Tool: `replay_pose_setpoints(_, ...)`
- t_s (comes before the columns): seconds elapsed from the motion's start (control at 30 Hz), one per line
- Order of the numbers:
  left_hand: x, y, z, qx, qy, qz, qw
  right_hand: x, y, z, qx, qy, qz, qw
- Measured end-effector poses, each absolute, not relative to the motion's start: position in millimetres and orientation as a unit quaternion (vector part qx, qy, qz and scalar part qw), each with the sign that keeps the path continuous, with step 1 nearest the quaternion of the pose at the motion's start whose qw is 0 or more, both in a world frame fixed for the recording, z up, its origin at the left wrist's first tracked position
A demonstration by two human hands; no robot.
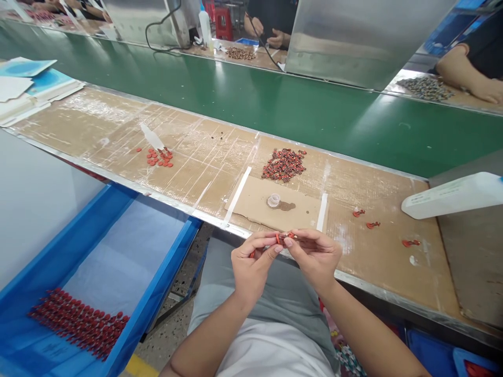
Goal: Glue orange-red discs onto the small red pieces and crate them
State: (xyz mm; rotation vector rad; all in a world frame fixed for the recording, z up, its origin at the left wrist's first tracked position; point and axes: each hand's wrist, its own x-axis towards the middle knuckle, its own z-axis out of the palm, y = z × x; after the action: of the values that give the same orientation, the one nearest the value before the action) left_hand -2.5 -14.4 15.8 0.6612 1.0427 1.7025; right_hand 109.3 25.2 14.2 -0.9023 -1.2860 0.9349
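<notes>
My left hand (253, 262) and my right hand (316, 255) meet at the near edge of the bench, both with fingers pinched together. Between their fingertips sits a small red part (283, 237); the left thumb and forefinger pinch a red disc, and the right fingers grip the small red-and-dark piece against it. Beyond the hands lies a cardboard pad (302, 207) with a small clear cap (274, 200) and a dark stain. A pile of red-and-dark parts (283, 164) rests behind the pad. Several red discs (159, 157) lie to the left.
A blue bin (157, 293) at lower left holds rows of red finished parts (78, 320). Three loose red parts (372, 225) lie to the right, near a white bottle (451, 196) on its side. A green conveyor belt (275, 104) runs behind the bench; other people's hands work beyond it.
</notes>
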Motion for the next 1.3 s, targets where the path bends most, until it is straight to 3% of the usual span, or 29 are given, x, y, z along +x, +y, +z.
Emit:
replay_pose_setpoints(0.53,-4.6,-12.7,2.4,0.315,0.411,0.703,0.486,110.8,17.3,13.0,-0.465,-0.501,0.438,0.584)
replay_pose_setpoints(0.8,0.1,-10.2,4.8,0.217,0.371,0.688,0.585,113.4,12.4,10.0,-0.449,-0.431,0.475,0.622)
replay_pose_setpoints(0.9,-3.1,-8.7,1.0,0.147,0.390,0.654,0.631,134.2,17.6,10.1,-0.482,-0.432,0.394,0.652)
replay_pose_setpoints(1.0,-6.2,-6.8,-4.2,0.105,0.403,0.641,0.645,173.4,25.3,8.5,-0.565,-0.473,0.239,0.633)
replay_pose_setpoints(1.3,-1.9,0.1,-9.7,0.080,0.407,0.617,0.668,304.5,41.0,-24.6,-0.750,-0.561,-0.075,0.342)
